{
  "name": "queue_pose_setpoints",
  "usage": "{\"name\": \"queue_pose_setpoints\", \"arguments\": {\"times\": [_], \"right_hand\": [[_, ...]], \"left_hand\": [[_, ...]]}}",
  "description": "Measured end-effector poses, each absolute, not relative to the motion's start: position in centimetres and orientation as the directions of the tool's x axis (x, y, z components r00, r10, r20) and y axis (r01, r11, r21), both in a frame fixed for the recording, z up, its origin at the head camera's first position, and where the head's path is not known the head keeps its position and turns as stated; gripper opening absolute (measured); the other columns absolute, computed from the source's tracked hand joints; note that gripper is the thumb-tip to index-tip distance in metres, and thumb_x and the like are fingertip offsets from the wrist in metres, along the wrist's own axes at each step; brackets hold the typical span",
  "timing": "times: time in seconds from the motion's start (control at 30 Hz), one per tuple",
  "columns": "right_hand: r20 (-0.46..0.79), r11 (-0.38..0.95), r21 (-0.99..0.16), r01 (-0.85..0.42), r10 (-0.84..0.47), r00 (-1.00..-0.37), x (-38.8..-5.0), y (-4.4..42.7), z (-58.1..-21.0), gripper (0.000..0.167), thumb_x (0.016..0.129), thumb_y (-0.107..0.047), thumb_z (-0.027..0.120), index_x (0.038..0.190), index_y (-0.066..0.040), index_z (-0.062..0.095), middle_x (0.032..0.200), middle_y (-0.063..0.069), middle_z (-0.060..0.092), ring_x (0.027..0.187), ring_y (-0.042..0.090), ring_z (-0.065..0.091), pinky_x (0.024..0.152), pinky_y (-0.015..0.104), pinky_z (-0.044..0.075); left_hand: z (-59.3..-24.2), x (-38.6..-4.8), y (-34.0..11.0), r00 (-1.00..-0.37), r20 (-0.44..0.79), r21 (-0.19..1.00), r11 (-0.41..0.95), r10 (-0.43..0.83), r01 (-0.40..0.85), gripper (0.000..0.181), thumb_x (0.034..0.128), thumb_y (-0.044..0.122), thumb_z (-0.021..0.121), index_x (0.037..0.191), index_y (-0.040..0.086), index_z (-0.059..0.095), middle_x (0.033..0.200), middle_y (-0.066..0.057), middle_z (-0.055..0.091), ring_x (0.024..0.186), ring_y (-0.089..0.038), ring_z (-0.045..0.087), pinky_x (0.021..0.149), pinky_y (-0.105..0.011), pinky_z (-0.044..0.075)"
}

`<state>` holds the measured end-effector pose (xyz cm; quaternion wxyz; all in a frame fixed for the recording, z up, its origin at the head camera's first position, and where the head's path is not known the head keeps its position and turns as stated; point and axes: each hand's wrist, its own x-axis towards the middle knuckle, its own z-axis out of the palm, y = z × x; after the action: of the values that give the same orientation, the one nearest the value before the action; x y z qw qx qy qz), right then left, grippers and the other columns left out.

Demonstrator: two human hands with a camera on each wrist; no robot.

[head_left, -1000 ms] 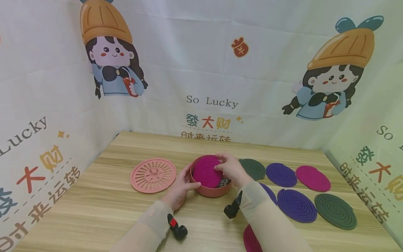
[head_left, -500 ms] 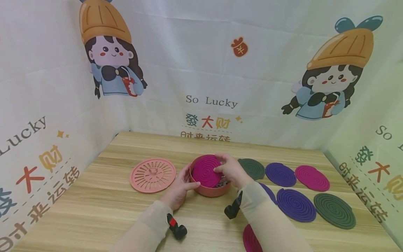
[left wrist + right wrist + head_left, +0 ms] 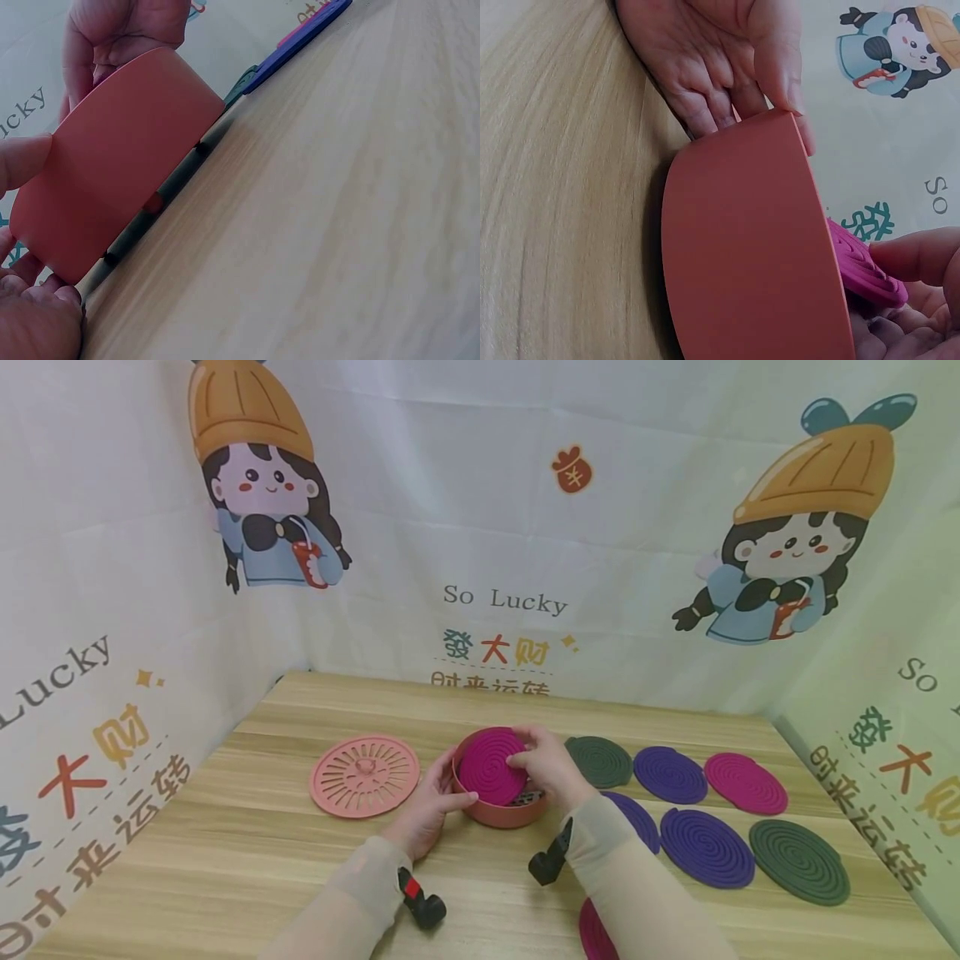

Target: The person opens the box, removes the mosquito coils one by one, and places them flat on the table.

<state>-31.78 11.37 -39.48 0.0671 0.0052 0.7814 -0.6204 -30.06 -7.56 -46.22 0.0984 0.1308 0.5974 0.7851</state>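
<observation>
A magenta mosquito coil (image 3: 489, 768) lies tilted in a round salmon-coloured mosquito-coil tin (image 3: 504, 815), partly below its rim. My right hand (image 3: 553, 768) pinches the coil's right edge between thumb and fingers; in the right wrist view the coil (image 3: 864, 266) pokes above the rim. My left hand (image 3: 427, 810) grips the tin's left side, thumb at the rim and fingers round the outer wall. A patterned grey-and-white patch shows inside the tin, under the coil; most of the inside is hidden. The slotted pink lid (image 3: 365, 770) lies flat to the left.
Several more coils lie on the right of the wooden table (image 3: 225, 860): green (image 3: 799, 863), purple (image 3: 707, 848) and magenta (image 3: 746, 783). My right forearm partly covers two of them. A printed cloth (image 3: 480, 510) encloses the back and sides.
Hardly anything differs. My right wrist has shifted very slightly to the left, still pinching the magenta coil in the tin; my left hand keeps its grip.
</observation>
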Motion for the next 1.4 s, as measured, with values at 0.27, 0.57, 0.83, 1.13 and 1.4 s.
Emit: {"name": "queue_pose_setpoints", "arguments": {"times": [0.27, 0.57, 0.83, 1.13, 1.4], "right_hand": [[-0.122, 0.194, -0.975, 0.106, -0.075, -0.99, -31.9, 11.1, -39.8, 0.053, 0.09, 0.006, 0.055, 0.14, -0.004, 0.042, 0.128, 0.023, 0.052, 0.079, 0.022, 0.062, 0.057, 0.031, 0.055], [-0.116, 0.196, -0.975, 0.102, -0.06, -0.991, -31.7, 11.1, -39.9, 0.051, 0.09, 0.004, 0.054, 0.139, -0.005, 0.042, 0.126, 0.022, 0.052, 0.075, 0.02, 0.062, 0.055, 0.029, 0.054], [-0.095, 0.217, -0.972, 0.089, -0.02, -0.995, -31.6, 11.1, -39.8, 0.047, 0.089, 0.005, 0.056, 0.135, -0.003, 0.047, 0.126, 0.021, 0.052, 0.089, 0.021, 0.06, 0.062, 0.026, 0.053], [-0.118, 0.134, -0.984, 0.121, 0.023, -0.993, -32.0, 11.6, -39.6, 0.051, 0.089, 0.006, 0.056, 0.138, -0.004, 0.046, 0.134, 0.02, 0.051, 0.113, 0.03, 0.057, 0.081, 0.033, 0.054], [-0.157, -0.039, -0.987, 0.157, -0.001, -0.988, -32.0, 13.0, -38.9, 0.053, 0.09, 0.006, 0.053, 0.14, -0.005, 0.041, 0.126, 0.022, 0.054, 0.078, 0.017, 0.065, 0.058, 0.027, 0.054]], "left_hand": [[-46.3, -30.0, -7.7, -0.936, 0.128, 0.966, -0.257, 0.329, 0.042, 0.091, 0.083, 0.0, 0.067, 0.153, 0.002, 0.01, 0.159, -0.019, 0.008, 0.146, -0.031, 0.003, 0.117, -0.039, 0.01], [-46.4, -30.2, -7.5, -0.948, 0.078, 0.967, -0.255, 0.309, -0.003, 0.086, 0.0845, -0.007, 0.062, 0.153, 0.004, 0.012, 0.159, -0.015, 0.011, 0.147, -0.027, 0.006, 0.118, -0.039, 0.009], [-46.4, -30.3, -7.5, -0.952, 0.074, 0.967, -0.256, 0.297, -0.005, 0.086, 0.0842, -0.007, 0.063, 0.153, 0.004, 0.013, 0.159, -0.014, 0.012, 0.147, -0.026, 0.008, 0.118, -0.039, 0.01], [-46.6, -30.3, -7.5, -0.951, 0.075, 0.967, -0.256, 0.301, -0.005, 0.086, 0.0842, -0.007, 0.063, 0.153, 0.003, 0.013, 0.16, -0.014, 0.011, 0.147, -0.026, 0.006, 0.118, -0.038, 0.01], [-46.5, -30.2, -7.5, -0.946, 0.102, 0.96, -0.278, 0.306, 0.014, 0.086, 0.0812, -0.012, 0.061, 0.153, 0.005, 0.016, 0.158, -0.013, 0.017, 0.146, -0.025, 0.009, 0.118, -0.037, 0.011]]}}
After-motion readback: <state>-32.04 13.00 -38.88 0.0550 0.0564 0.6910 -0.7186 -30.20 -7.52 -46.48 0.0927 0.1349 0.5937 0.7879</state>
